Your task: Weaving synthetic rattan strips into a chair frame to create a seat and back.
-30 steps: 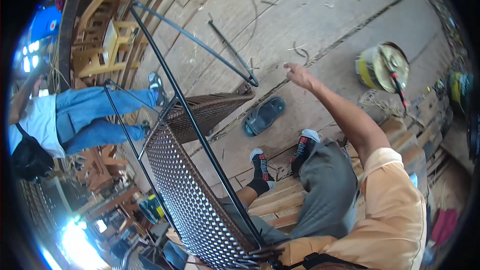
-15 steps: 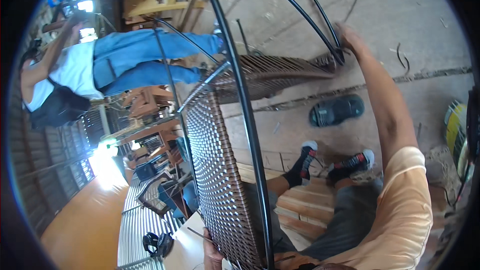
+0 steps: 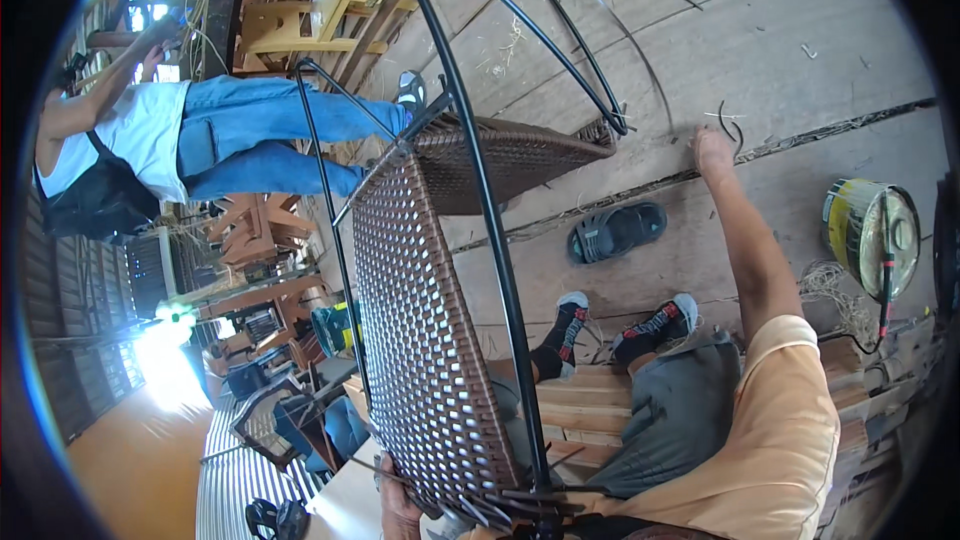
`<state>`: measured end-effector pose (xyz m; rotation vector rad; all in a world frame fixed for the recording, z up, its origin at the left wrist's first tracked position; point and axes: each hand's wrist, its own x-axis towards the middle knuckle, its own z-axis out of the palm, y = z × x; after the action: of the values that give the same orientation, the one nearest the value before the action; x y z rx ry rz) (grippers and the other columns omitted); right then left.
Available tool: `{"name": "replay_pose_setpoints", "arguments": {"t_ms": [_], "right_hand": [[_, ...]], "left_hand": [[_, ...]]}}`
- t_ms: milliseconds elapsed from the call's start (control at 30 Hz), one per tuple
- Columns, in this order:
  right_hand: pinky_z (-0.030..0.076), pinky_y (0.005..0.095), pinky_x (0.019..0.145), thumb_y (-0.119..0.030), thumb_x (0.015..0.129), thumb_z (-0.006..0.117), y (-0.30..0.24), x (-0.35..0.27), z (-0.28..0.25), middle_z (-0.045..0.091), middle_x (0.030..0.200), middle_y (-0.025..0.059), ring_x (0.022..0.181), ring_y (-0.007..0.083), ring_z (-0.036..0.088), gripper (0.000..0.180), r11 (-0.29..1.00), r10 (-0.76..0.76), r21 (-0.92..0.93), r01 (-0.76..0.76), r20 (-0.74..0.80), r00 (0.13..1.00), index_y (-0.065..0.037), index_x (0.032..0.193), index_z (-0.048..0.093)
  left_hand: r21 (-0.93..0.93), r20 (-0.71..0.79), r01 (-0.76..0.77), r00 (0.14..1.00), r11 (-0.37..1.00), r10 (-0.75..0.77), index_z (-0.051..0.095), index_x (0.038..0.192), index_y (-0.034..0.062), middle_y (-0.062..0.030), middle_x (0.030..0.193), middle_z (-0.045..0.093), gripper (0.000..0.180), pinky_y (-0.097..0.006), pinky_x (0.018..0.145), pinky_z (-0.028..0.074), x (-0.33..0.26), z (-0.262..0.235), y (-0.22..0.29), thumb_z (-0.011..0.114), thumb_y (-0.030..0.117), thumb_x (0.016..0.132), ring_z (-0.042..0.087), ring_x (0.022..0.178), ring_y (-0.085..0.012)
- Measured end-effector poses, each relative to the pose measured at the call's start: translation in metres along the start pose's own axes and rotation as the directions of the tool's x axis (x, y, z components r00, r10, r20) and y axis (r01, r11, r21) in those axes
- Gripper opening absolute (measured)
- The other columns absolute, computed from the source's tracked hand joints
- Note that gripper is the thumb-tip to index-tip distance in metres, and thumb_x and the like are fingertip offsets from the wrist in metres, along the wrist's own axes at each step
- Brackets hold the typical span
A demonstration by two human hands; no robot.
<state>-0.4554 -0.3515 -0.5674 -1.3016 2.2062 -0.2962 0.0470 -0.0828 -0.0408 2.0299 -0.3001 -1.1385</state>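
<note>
A chair of brown woven strips on a black metal tube frame (image 3: pixel 490 210) stands tipped in front of me. One woven panel (image 3: pixel 425 340) faces me, and a second woven panel (image 3: pixel 500 165) runs off toward the right. My left hand (image 3: pixel 400 510) grips the lower edge of the near panel, its fingers partly hidden behind it. Loose strip ends (image 3: pixel 500 508) stick out along that edge. My right hand (image 3: pixel 713 152) reaches down to the floor, beside short curved dark strips (image 3: pixel 735 130). Its fingertips are too unclear to tell whether they hold one.
A dark sandal (image 3: pixel 617 232) lies on the floor near my socked feet (image 3: pixel 655 325). At the right is a yellow and black tin (image 3: pixel 870 240) with a red-handled tool on it. Another person (image 3: pixel 260 125) stands at the left, near wooden furniture (image 3: pixel 320 15).
My right hand has left the chair's far end and moved to the strips on the floor. The view has shifted, bringing the tin fully in. My left hand stays at the panel's edge.
</note>
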Motion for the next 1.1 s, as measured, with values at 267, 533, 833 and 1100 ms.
{"name": "replay_pose_setpoints", "arguments": {"t_ms": [267, 533, 833, 1100], "right_hand": [[0.048, 0.0439, 0.085, -0.004, 0.082, 0.05, -0.038, 0.024, -0.022, 0.054, 0.12, 0.0185, 0.108, 0.0362, 0.054, 0.044, 0.957, -0.112, 0.216, 0.192, -0.335, 0.935, -0.012, 0.125, 0.05], [0.036, 0.0494, 0.103, -0.006, 0.086, 0.043, -0.075, 0.135, -0.009, 0.034, 0.146, 0.0103, 0.13, 0.0388, 0.037, 0.063, 0.904, -0.427, -0.151, 0.4, -0.358, 0.831, -0.028, 0.144, 0.031], [0.039, 0.049, 0.099, -0.016, 0.091, 0.041, -0.09, 0.089, -0.016, 0.045, 0.138, 0.0092, 0.127, 0.0327, 0.042, 0.046, 0.964, -0.26, -0.057, 0.258, -0.022, 0.965, -0.02, 0.137, 0.04], [0.043, 0.041, 0.097, -0.015, 0.083, 0.052, -0.057, 0.133, -0.001, 0.053, 0.124, 0.0157, 0.118, 0.0354, 0.049, 0.028, 0.745, -0.545, 0.365, 0.559, -0.151, 0.825, -0.011, 0.11, 0.06]], "left_hand": [[0.048, -0.139, 0.038, 0.99, 0.998, -0.031, 0.048, 0.13, 0.0059, -0.014, 0.123, 0.058, 0.051, -0.047, 0.091, 0.05, -0.017, 0.035, 0.02, 0.04, 0.041, 0.094, 0.06, 0.107, -0.0308], [-0.007, -0.304, 0.019, 0.952, 1.0, -0.02, 0.059, 0.115, 0.0022, -0.0123, 0.097, 0.069, 0.044, -0.041, 0.075, 0.058, -0.016, 0.048, 0.027, 0.051, 0.039, 0.092, 0.068, 0.082, -0.0263], [-0.008, -0.328, -0.008, 0.945, 1.0, 0.005, 0.063, 0.107, 0.0038, -0.0106, 0.094, 0.07, 0.042, -0.037, 0.069, 0.059, -0.029, 0.069, 0.027, 0.052, 0.041, 0.092, 0.069, 0.079, -0.0238], [-0.119, -0.398, 0.016, 0.915, 0.993, -0.063, 0.063, 0.101, 0.0018, -0.0085, 0.08, 0.07, 0.037, -0.032, 0.055, 0.059, -0.031, 0.057, 0.036, 0.056, 0.037, 0.091, 0.067, 0.062, -0.0214]]}}
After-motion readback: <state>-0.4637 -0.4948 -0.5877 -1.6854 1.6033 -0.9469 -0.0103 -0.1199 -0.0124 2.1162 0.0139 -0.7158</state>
